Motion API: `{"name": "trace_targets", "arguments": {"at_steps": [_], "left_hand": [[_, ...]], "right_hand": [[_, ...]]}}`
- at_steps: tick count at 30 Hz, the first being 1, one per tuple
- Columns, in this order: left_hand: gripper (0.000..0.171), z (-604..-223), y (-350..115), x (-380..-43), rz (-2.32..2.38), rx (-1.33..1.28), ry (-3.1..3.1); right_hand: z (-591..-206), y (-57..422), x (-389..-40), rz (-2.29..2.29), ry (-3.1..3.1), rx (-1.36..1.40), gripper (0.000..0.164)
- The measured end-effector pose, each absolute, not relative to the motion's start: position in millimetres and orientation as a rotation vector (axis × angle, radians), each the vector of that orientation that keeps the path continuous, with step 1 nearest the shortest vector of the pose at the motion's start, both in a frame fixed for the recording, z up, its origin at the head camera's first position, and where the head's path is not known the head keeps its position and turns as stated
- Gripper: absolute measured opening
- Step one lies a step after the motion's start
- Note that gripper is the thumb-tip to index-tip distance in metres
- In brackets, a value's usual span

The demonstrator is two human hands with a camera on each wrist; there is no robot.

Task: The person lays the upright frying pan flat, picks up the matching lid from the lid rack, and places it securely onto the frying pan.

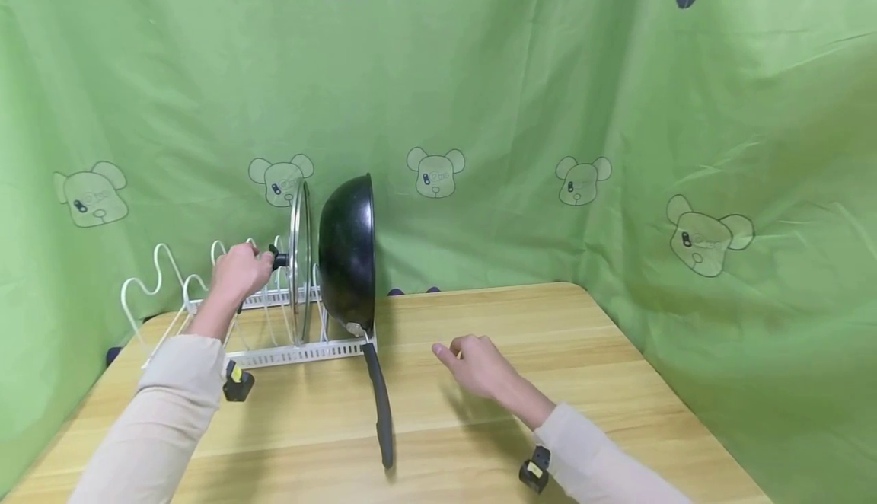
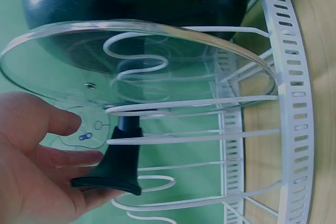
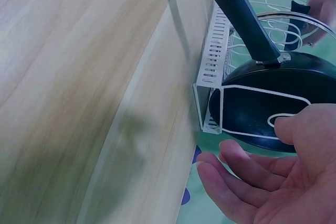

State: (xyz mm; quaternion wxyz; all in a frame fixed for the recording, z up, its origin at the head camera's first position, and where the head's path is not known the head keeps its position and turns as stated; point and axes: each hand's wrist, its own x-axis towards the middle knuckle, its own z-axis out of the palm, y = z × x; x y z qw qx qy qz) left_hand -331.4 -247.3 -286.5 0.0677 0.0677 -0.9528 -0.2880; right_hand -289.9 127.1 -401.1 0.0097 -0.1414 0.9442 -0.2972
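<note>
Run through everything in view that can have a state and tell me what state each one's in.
White rack: standing on the table.
Glass lid: upright on edge in the rack.
Black pan: on its side in the rack, handle jutting past it.
Left hand: at the lid's knob; grip unclear.
Right hand: above the table, holding nothing.
Green curtain: hanging, creased.

The beige-sleeved left arm (image 1: 154, 413) stretches toward the far edge of the pale wooden surface (image 1: 493, 314), its bare left hand (image 1: 240, 271) holding the thumb apart. The beige-sleeved right arm (image 1: 599, 454) slants inward from near the right edge; its bare right hand (image 1: 479, 367) hovers, fingers loosely bent.
</note>
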Motion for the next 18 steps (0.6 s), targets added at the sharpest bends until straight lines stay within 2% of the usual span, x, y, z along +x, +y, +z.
{"name": "trace_targets", "arguments": {"at_steps": [8,13,18], "left_hand": [[0.059,-297,-246,-343,-0.682,0.204,-2.953],[0.069,-296,-247,-344,-0.784,0.223,-3.006],[0.067,-299,-253,-343,-0.961,0.260,-3.072]], "right_hand": [[-404,125,-290,-0.916,2.957,-0.455,0.051],[-407,123,-291,-0.933,2.946,-0.465,0.049],[-409,120,-291,-0.925,2.947,-0.483,0.050]]}}
